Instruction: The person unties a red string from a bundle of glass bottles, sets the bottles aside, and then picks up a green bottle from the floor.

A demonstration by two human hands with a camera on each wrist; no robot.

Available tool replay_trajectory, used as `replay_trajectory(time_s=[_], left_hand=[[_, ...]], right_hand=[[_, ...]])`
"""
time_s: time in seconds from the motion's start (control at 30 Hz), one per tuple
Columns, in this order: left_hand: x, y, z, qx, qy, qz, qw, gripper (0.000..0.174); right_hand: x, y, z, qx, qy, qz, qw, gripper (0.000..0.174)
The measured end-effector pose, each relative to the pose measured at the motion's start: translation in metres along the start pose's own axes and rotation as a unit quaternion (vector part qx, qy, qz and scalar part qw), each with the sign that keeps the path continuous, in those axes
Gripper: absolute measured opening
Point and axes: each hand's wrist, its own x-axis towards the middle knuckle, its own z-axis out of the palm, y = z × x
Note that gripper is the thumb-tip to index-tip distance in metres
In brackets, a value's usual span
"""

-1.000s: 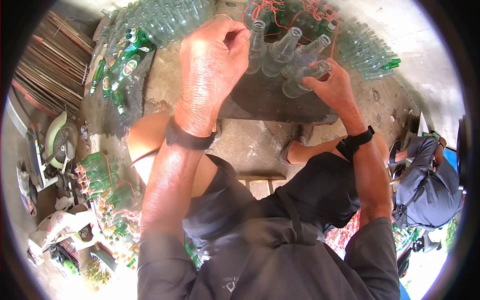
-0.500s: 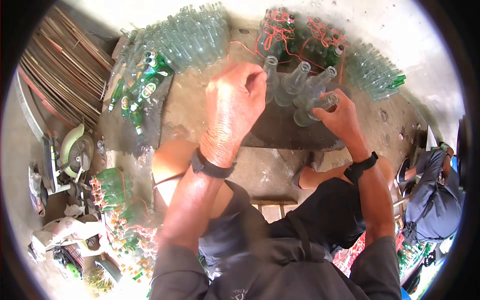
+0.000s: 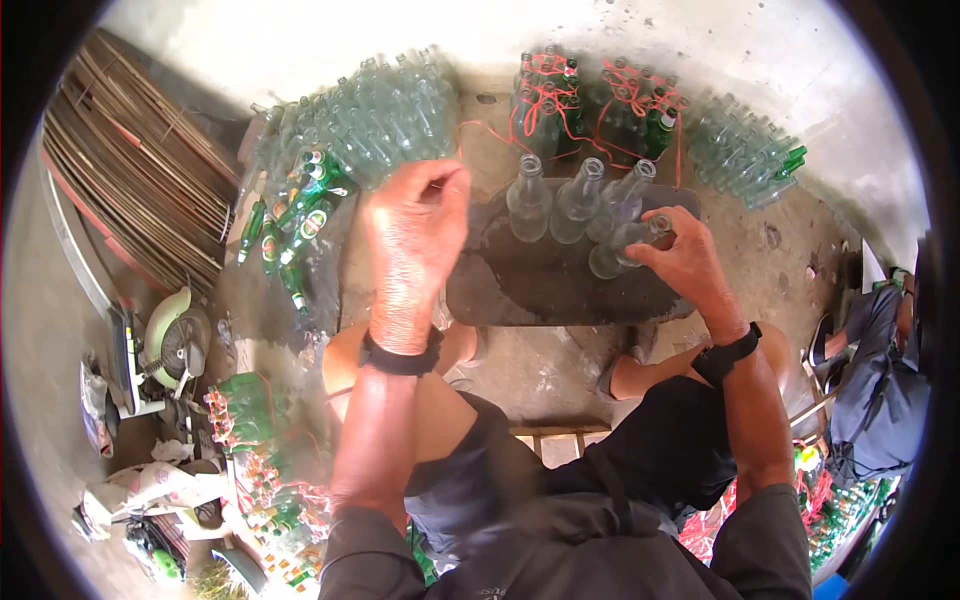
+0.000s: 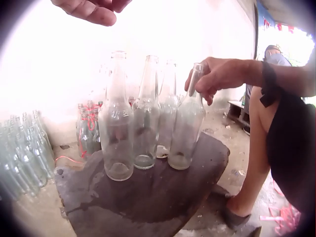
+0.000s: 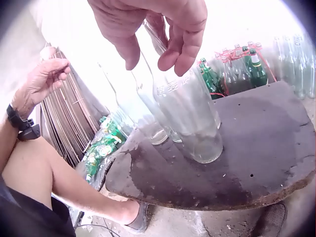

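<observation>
In the head view my right hand (image 3: pixel 690 258) grips the neck of a clear glass bottle (image 5: pixel 197 133) between thumb and fingers. The bottle leans slightly, its base at the surface of a dark board (image 3: pixel 520 290). Beside it, three more clear bottles (image 3: pixel 528 208) stand upright on the board, close together. Their open mouths show no caps. My left hand (image 3: pixel 415 220) is raised to the left of the bottles, with loosely curled fingers and nothing visible in them. In the left wrist view its fingertips (image 4: pixel 101 16) hang above the nearest bottle, apart from it.
Many clear bottles (image 3: pixel 380 120) stand by the wall at back left, with green bottles (image 3: pixel 300 230) lying before them. Bundles tied with red string (image 3: pixel 548 100) stand behind the board. More bottles (image 3: pixel 745 150) are at back right. A person (image 3: pixel 875 390) is at far right.
The head view has tilted upward, showing more wall. My left hand has moved left, away from the bottles. The right hand keeps its grip on the bottle's neck.
</observation>
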Motion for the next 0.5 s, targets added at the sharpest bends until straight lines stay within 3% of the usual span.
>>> replay_trajectory(time_s=[0.07,0.2,0.37,0.5], left_hand=[[0.012,0.003,-0.018,-0.034,-0.032,-0.106,0.993,0.012],[0.039,0.011,-0.053,-0.076,-0.008,-0.153,0.985,0.016],[0.077,0.001,-0.092,0.015,-0.007,-0.142,0.99,0.024],[0.092,-0.042,-0.119,0.062,-0.024,-0.156,0.985,0.026]], right_hand=[[-0.002,-0.001,-0.002,-0.007,-0.005,-0.001,1.0,0.055],[-0.009,-0.007,-0.014,-0.036,0.006,0.003,0.999,0.065],[-0.018,-0.023,-0.054,-0.095,-0.012,0.011,0.995,0.063],[-0.04,-0.055,-0.099,-0.106,-0.043,0.01,0.993,0.049]])
